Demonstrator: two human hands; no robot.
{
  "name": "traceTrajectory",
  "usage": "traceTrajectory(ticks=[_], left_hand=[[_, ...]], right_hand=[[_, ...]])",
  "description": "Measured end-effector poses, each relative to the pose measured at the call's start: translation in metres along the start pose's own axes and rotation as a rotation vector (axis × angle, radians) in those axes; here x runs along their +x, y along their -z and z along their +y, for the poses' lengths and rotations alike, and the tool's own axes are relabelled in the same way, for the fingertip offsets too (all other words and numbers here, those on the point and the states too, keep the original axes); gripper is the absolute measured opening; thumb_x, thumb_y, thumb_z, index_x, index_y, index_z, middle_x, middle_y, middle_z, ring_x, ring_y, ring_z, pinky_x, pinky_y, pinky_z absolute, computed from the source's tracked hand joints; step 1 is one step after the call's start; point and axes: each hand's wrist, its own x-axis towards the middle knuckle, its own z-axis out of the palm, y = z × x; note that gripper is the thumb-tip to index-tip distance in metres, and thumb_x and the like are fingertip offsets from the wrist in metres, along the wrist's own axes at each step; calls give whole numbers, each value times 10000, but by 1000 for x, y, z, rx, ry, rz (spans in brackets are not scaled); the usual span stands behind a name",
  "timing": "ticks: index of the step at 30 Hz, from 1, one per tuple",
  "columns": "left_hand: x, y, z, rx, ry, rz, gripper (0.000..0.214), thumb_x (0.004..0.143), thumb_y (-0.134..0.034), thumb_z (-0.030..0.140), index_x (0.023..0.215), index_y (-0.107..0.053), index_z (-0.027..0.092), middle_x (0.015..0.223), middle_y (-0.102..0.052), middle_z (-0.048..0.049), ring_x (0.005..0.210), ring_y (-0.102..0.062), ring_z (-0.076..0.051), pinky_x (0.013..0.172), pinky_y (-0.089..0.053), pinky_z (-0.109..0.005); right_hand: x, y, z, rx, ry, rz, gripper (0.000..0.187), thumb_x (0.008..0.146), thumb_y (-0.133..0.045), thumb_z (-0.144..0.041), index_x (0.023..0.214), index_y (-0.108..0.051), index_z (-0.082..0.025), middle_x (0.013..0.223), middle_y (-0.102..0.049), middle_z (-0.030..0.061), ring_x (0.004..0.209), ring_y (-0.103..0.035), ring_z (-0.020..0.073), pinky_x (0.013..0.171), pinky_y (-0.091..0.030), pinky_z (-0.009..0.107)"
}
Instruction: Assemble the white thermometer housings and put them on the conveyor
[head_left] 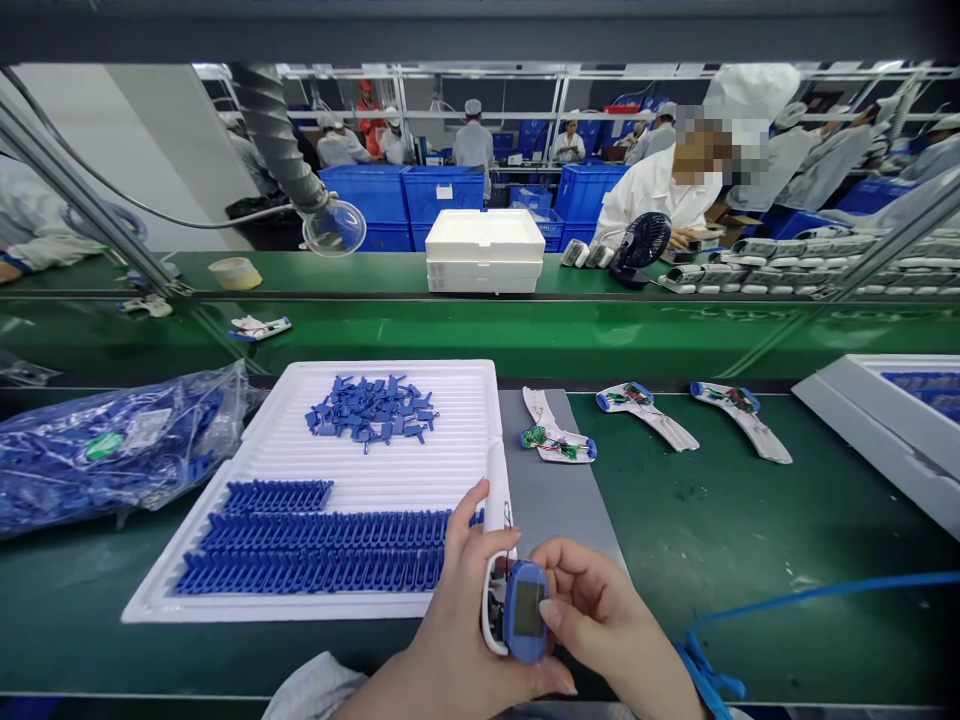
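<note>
Low in the middle of the view, my left hand [457, 620] is wrapped round a white curved device shell [495, 510], shaped like a forehead thermometer. At the shell's near end sits a blue-framed display [527, 612] with a grey screen, tilted away from the opening, where dark inner parts show. My right hand [600, 620] pinches the display's right edge between thumb and fingers. Just left of my hands lies a white ribbed tray [300, 460] carrying rows of small blue plastic parts [315, 572] and a loose pile of blue pieces [371, 408].
Opened white shells with circuit boards [559, 440] lie beyond my hands, one on a grey mat [581, 500]. A bag of blue parts [112, 440] is at left, a white box [885, 430] at right. White boxes [485, 250] and a small fan [641, 248] stand on the shelf; a co-worker sits behind.
</note>
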Motion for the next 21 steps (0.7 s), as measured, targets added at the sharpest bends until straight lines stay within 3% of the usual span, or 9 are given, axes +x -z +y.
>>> traceTrajectory(ticks=[6,9,12,17,21], left_hand=[[1,3,5,32,49,-18,743,562,-788,437,1151,-337,383,1431,92,-38,964,-586,-239,712,-492,-331],[1,2,4,72,-23,-29,753,559,-787,436,1158,-337,361,1426,69,-60,1077,-522,-312,756,-484,-372],[2,0,6,126,-90,-40,700,604,-761,369,1158,-334,331,1406,-32,-91,1175,-432,-359,816,-463,-416],[4,0,10,235,-125,-69,593,663,-667,202,1140,-329,306,1291,-332,-114,1361,-98,-367,936,-378,-487],[5,5,12,187,-119,-148,485,674,-616,186,1094,-386,263,1246,-412,-141,1373,-74,-348,947,-348,-499]], right_hand=[[3,-2,-6,-1,1,-12,372,766,-668,-474,837,-493,-153,622,-493,-39,513,-430,41,496,-354,147],[4,-4,-7,-17,8,-30,359,773,-669,-455,809,-477,-153,615,-474,-46,517,-395,37,499,-329,146],[4,-6,-6,1,9,-48,352,769,-678,-437,793,-466,-157,632,-479,-43,531,-385,42,507,-321,155],[6,-8,-7,29,-37,-78,346,763,-689,-419,776,-469,-152,611,-459,-49,525,-374,44,508,-318,162],[8,-8,-2,64,-32,-80,367,737,-712,-417,761,-466,-147,631,-485,-38,538,-409,41,522,-345,154]])
